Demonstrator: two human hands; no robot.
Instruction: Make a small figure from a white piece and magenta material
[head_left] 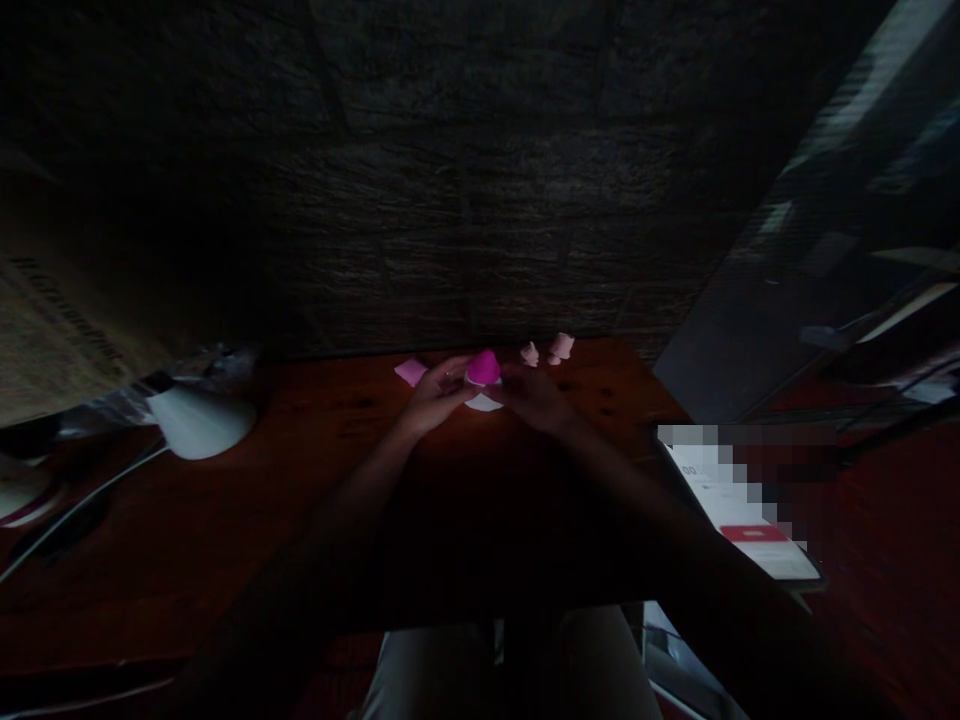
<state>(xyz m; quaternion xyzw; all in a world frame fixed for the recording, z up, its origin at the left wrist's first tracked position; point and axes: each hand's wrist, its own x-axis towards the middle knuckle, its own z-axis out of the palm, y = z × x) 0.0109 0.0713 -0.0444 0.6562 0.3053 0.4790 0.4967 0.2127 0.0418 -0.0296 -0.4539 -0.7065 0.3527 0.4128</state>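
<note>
One dark wall (420, 220): we face it across the back of the table, its large blocks marked with rough horizontal streaks.
Wooden table (300, 490): reddish brown, it spreads before us in low light and meets the wall at its far edge.
Brown box (67, 290): at our left, with printed lettering we cannot fully read.
Light trousers (424, 675): we see them below the table's near edge.
Bright panel (780, 560): beside the table's right edge, partly pixelated, with a red band.
White cone-shaped object (199, 420): it lies on the table's left part, near a pale cable (97, 500).
Left hand (439, 393): our fingers curl around the left side of the bright pink piece.
Right hand (536, 397): our fingers close in from the other side, steadying the same piece; shadow hides how firmly.
Bright pink piece (484, 367): rounded on top, between our two hands, near the table's far edge.
White piece (484, 402): just below the pink one; we cannot tell whether they are joined.
Flat pink piece (410, 372): just beyond our left hand.
Two pale pink pieces (561, 347): close together, beyond our right hand.
</note>
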